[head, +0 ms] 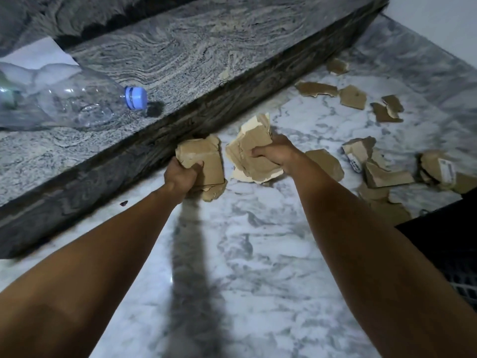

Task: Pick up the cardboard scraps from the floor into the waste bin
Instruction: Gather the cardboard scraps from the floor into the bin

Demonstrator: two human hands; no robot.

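Tan cardboard scraps [352, 96] on white, grey-veined marble floor [271, 254] (bottle cap [136, 97] blue)

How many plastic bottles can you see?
1. The clear plastic bottle with a blue cap lies on its side on the grey stone step at the left, above the floor. Its base runs out of frame.

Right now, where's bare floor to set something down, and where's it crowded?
Free: the marble floor between the two forearms, below the left hand and right hand. Crowded: the right side, where cardboard scraps lie up to the dark bin. The step holds a plastic bottle.
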